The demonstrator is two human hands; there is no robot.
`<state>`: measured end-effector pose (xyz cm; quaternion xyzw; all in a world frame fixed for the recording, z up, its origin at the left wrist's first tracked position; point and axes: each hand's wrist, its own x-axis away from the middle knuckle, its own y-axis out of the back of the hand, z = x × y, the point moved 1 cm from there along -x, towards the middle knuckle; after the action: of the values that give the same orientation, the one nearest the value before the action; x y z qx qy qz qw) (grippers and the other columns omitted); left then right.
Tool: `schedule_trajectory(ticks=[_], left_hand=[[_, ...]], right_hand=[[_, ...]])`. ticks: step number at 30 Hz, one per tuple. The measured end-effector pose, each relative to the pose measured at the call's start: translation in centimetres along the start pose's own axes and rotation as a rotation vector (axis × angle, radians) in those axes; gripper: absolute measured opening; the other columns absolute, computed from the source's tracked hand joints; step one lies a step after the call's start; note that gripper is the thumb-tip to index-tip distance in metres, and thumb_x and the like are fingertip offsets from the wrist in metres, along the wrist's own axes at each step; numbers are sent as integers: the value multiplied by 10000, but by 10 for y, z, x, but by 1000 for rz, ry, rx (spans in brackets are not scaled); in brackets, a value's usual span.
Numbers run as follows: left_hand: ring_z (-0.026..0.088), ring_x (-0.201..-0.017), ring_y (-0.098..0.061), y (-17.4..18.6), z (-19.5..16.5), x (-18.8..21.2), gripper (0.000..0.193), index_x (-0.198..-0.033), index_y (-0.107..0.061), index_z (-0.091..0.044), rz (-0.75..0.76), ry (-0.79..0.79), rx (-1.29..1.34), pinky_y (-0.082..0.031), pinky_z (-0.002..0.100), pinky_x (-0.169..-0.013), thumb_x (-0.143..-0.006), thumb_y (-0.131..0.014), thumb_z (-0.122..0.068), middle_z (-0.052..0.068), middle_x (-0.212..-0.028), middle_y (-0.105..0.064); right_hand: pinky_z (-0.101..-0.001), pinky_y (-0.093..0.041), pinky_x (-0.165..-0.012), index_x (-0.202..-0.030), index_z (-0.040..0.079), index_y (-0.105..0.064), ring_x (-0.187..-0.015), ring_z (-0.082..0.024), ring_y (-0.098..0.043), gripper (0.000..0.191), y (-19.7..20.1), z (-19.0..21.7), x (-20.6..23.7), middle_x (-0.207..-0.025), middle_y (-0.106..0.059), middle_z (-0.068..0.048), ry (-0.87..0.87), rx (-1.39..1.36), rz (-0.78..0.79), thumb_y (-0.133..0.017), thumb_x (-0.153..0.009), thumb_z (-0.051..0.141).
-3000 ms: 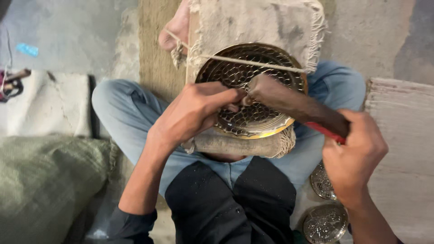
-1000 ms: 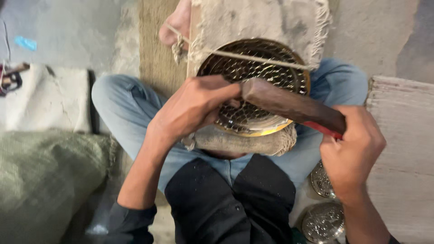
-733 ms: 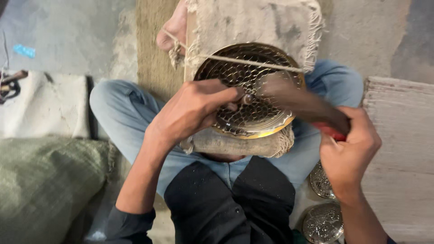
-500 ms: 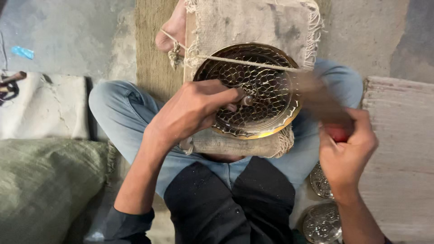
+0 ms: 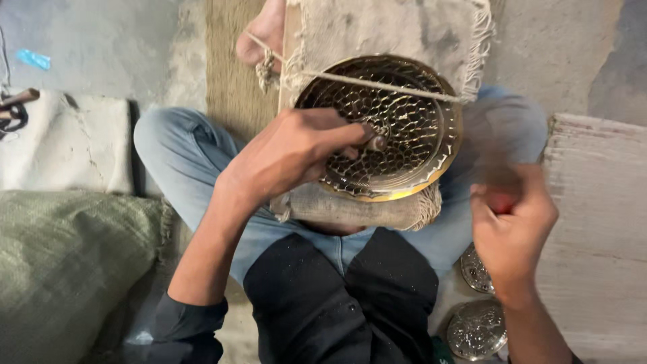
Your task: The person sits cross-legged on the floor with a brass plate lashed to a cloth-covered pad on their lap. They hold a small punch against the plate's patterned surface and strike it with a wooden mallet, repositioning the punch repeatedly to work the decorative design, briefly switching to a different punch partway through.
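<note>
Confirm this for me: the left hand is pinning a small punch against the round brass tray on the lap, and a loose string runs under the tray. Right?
Not quite. In the head view the string runs taut across the top of the brass tray, not under it. The rest stands: the left hand pins a small punch against the tray on the lap.

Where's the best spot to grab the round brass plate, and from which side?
Probably the gold rim of the brass plate at its lower right. That edge overhangs the cloth pad and is bare. The left hand covers the left part, and a taut cord crosses the top, so come from the right, below the cord.
</note>
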<state>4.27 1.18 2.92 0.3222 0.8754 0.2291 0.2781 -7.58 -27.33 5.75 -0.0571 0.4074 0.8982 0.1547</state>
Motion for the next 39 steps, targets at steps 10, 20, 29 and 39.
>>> schedule_trajectory(ticks=[10,20,29,39], left_hand=[[314,-865,-702,4,0,-6,525,-1178,-636,-71,36,-20,35,-563,428,-756,-677,-640,87,92,-944,-697],[355,-870,-690,7,-1,-3,514,-1165,-635,-51,82,28,0,-534,456,-739,-673,-654,98,121,-931,-683],[313,-910,-721,8,0,-5,498,-1163,-629,-78,53,-11,36,-570,420,-769,-705,-638,117,85,-985,-720],[331,-879,-706,8,5,-2,465,-1135,-632,-42,70,-5,50,-550,435,-749,-696,-631,114,100,-943,-704]], right_hand=[[-294,-528,-823,-1034,-2,-597,-844,-210,-631,205,0,-11,6,-941,-660,-111,-67,-30,-46,-751,-946,-105],[-322,-505,-828,-1082,-62,-655,-912,-111,-653,327,4,0,1,-973,-670,-169,174,396,78,-765,-784,-136],[-274,-506,-809,-1079,-43,-631,-840,-106,-602,176,-2,-31,18,-919,-653,-117,-10,146,-40,-754,-958,-79],[-309,-501,-801,-1040,9,-595,-800,-214,-618,268,-9,-17,16,-897,-647,-97,-61,-23,-57,-748,-860,-118]])
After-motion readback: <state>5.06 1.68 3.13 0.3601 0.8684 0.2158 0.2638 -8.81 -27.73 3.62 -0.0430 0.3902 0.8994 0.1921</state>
